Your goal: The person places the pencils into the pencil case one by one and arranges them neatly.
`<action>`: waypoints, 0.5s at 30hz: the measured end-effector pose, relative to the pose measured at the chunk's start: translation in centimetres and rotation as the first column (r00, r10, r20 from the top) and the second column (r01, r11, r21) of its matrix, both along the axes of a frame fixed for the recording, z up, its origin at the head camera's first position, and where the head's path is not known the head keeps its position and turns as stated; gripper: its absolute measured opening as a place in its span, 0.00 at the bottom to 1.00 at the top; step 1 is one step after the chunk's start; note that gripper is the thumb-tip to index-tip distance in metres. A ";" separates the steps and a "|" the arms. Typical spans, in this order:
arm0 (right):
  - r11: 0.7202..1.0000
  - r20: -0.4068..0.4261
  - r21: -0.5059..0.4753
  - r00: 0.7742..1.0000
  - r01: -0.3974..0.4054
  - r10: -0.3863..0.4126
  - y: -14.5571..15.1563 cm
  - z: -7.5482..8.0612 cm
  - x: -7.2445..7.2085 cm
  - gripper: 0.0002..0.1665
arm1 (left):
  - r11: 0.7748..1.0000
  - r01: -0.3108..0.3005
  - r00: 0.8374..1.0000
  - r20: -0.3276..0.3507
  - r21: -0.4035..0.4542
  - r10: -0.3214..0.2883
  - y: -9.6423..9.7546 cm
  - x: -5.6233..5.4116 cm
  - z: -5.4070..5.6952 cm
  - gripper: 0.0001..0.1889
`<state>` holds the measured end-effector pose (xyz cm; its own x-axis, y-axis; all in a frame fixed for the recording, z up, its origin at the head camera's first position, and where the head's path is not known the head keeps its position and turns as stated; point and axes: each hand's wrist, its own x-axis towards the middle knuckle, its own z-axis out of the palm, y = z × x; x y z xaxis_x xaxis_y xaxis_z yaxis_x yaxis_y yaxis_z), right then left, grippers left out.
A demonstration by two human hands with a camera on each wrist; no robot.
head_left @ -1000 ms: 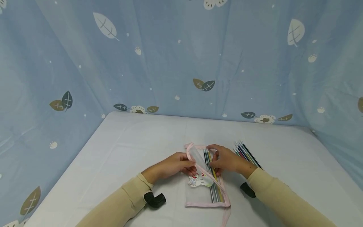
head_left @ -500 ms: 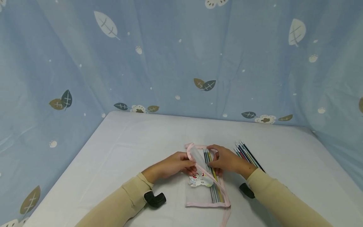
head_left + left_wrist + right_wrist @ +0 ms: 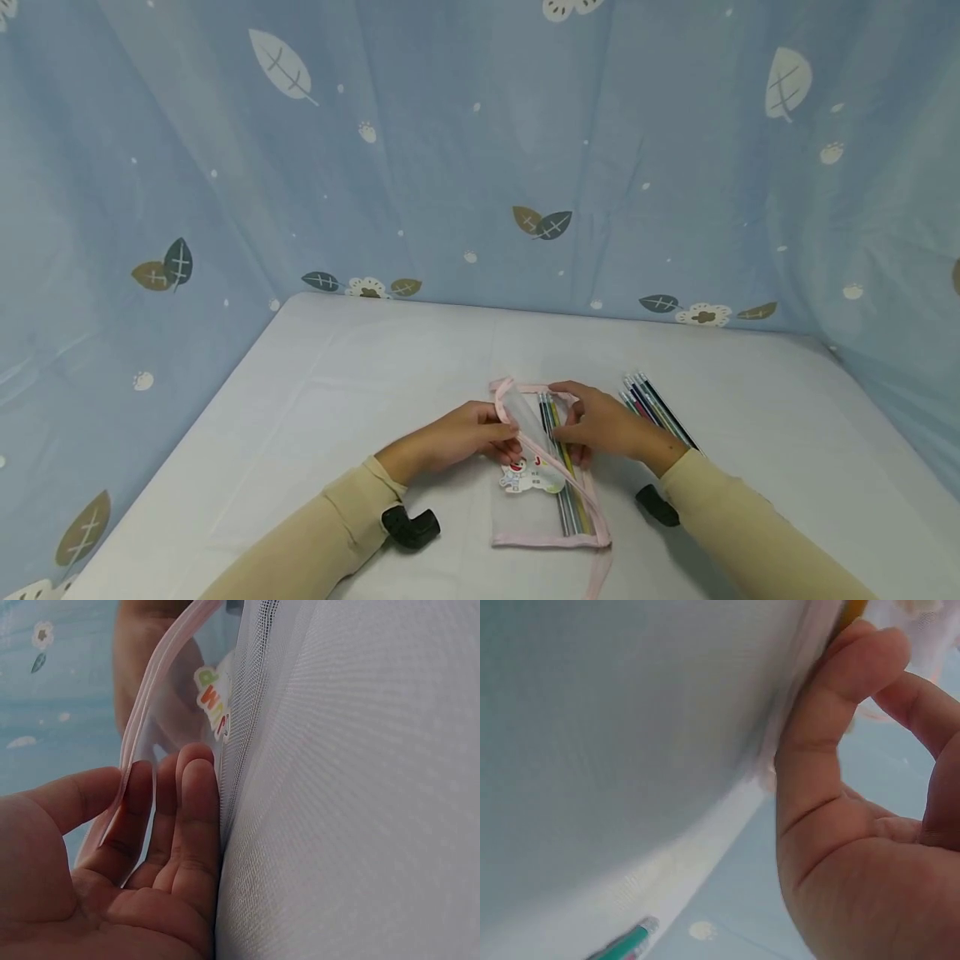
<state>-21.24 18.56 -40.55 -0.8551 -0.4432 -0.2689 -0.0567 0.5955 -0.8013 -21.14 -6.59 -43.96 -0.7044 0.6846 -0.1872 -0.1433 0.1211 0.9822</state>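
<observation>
A see-through mesh pencil pouch point(image 3: 525, 521) with pink edging lies flat, a cartoon label point(image 3: 528, 477) on its front. Several pencils point(image 3: 570, 508) lie lengthwise inside its right half. My left hand point(image 3: 472, 429) pinches the pink flap edge point(image 3: 142, 724) between thumb and finger, holding it raised towards the left. My right hand point(image 3: 600, 425) rests with bent fingers at the pouch's upper right. Its thumb and index tips are spread beside the pencil tops, and the other fingers point(image 3: 817, 727) lie along the right edge near a yellow pencil point(image 3: 851, 611).
Another bunch of pencils point(image 3: 656, 408) lies on the white tabletop point(image 3: 375, 358) to the right, partly behind the right wrist. A pink strap point(image 3: 597, 575) trails from the pouch's lower right corner. Black wrist mounts point(image 3: 410, 529) sit below both wrists. A blue patterned curtain point(image 3: 420, 167) encloses the table.
</observation>
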 end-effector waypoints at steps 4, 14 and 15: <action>1.000 -0.104 0.018 0.994 -0.016 0.018 0.4 0.5 0.6 0.37 | 1.000 0.002 1.000 0.003 0.006 -0.002 0.1 -0.1 -0.1 0.14; 0.986 -0.479 0.114 0.876 0.118 -0.049 1.4 0.8 2.5 0.25 | 1.000 -0.014 1.000 0.009 0.007 0.013 0.1 0.1 0.1 0.13; 0.984 -0.502 0.118 0.863 0.133 -0.057 1.6 0.8 2.7 0.24 | 1.000 -0.012 1.000 0.009 0.006 0.012 0.2 0.1 0.2 0.13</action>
